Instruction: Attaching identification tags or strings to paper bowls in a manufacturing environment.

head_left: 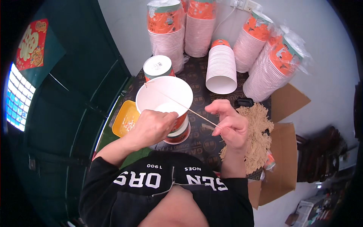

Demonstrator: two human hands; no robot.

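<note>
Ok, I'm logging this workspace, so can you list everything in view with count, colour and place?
Paper cup: one, white inside, orange outside, held centre over the table.
Thin stick: one, pale, lying across the cup mouth.
Upturned cup: one, white base, behind the held cup.
Cup stacks: about six, white and orange, mostly wrapped, at the back.
Yellow tray: one, left of the cup.
Pile of sticks: one, tan, on the right.
Cardboard box: one, brown, far right.
Table: dark, patterned.
Left hand: grips the cup.
Right hand: pinches the stick.
</note>
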